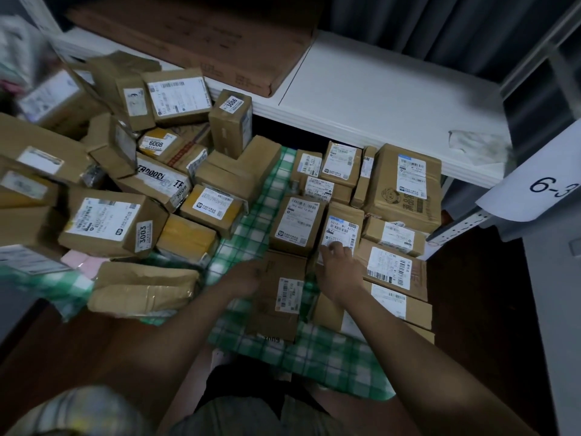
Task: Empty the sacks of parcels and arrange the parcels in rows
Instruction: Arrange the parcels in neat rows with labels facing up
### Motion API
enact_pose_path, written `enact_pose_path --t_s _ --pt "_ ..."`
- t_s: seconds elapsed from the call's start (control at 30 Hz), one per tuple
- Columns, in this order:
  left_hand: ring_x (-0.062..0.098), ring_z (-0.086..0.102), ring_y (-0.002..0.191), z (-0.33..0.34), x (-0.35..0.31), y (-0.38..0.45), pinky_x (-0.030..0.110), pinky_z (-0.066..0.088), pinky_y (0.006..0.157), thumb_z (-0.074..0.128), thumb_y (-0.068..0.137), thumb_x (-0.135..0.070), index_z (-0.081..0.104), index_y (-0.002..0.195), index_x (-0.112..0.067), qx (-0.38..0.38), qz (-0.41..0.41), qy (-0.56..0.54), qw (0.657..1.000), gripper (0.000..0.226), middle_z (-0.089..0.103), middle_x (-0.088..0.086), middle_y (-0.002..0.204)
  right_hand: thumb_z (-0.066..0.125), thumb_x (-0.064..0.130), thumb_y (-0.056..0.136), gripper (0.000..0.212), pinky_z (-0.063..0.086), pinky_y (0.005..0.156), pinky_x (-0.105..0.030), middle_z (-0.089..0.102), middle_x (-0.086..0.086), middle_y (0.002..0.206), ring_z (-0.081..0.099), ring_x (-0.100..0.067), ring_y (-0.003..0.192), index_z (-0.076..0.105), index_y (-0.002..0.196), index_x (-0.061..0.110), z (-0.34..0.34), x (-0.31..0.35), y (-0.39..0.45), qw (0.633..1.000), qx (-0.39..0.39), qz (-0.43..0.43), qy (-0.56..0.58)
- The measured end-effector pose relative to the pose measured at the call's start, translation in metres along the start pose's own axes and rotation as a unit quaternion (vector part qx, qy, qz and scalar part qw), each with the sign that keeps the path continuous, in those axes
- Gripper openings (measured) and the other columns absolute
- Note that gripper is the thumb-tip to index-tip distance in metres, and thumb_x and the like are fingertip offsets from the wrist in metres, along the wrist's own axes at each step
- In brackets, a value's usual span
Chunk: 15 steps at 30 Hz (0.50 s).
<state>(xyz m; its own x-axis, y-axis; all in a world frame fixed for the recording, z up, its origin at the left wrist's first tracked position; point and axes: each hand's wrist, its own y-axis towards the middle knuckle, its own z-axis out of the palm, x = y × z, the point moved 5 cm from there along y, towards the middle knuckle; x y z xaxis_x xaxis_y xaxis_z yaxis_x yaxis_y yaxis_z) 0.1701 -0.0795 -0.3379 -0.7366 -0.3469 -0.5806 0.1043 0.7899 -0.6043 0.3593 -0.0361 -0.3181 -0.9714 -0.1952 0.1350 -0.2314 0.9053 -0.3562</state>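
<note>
Head view: your right hand [338, 262] rests relaxed fingers on a small upright parcel [341, 231] in the sorted rows; that grip holds nothing. Your left hand [248, 275] touches a flat taped box [279, 294] on the checked cloth [330, 357]; its grip is blurred, so I cannot tell. These cartons look stiff and light; take them by opposite edges.

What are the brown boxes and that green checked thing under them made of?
The parcels look like matte brown cardboard: folded edges, tape seams, white paper labels stuck on. The green checked sheet looks like woven plastic sacking or cloth, since it wrinkles and lies limp; I can't tell which.
</note>
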Motion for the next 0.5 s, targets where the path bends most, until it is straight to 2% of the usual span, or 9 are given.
enact_pose_path --t_s 0.13,0.3,0.4,0.5 --pt "0.023 0.056 0.115 -0.033 0.010 -0.008 0.030 0.045 0.092 0.040 0.102 -0.018 0.055 0.130 -0.018 -0.063 0.009 0.063 0.996 0.032 0.054 0.004 0.135 0.056 0.015 0.089 0.055 0.043 0.094 -0.040 0.040 -0.013 0.137 0.038 -0.033 0.123 0.042 0.142 0.011 0.004 0.041 -0.002 0.993 -0.014 -0.112 0.032" --pt "0.023 0.056 0.107 -0.087 0.037 -0.016 0.029 0.043 0.079 0.040 0.101 -0.019 0.055 0.126 -0.020 -0.122 0.030 0.094 0.988 0.029 0.059 0.006 0.125 0.058 0.017 0.091 0.054 0.038 0.102 -0.047 0.039 -0.015 0.142 0.034 -0.034 0.132 0.043 0.143 0.011 0.010 0.108 0.001 0.975 0.006 -0.219 0.027" --pt "0.024 0.058 0.100 -0.117 0.051 -0.025 0.033 0.047 0.077 0.040 0.101 -0.023 0.058 0.119 -0.020 -0.144 0.054 0.104 0.983 0.026 0.062 0.006 0.116 0.058 0.034 0.095 0.059 0.035 0.107 -0.046 0.035 -0.012 0.147 0.029 -0.030 0.136 0.037 0.147 0.016 0.014 0.152 -0.003 0.962 0.038 -0.271 0.008" --pt "0.022 0.061 0.094 -0.140 0.063 -0.035 0.033 0.047 0.076 0.040 0.101 -0.024 0.060 0.116 -0.022 -0.162 0.080 0.111 0.977 0.025 0.066 0.004 0.110 0.059 0.049 0.091 0.077 0.033 0.109 -0.049 0.021 -0.012 0.156 0.020 -0.031 0.141 0.024 0.153 0.020 0.024 0.194 -0.007 0.942 0.085 -0.323 -0.022"
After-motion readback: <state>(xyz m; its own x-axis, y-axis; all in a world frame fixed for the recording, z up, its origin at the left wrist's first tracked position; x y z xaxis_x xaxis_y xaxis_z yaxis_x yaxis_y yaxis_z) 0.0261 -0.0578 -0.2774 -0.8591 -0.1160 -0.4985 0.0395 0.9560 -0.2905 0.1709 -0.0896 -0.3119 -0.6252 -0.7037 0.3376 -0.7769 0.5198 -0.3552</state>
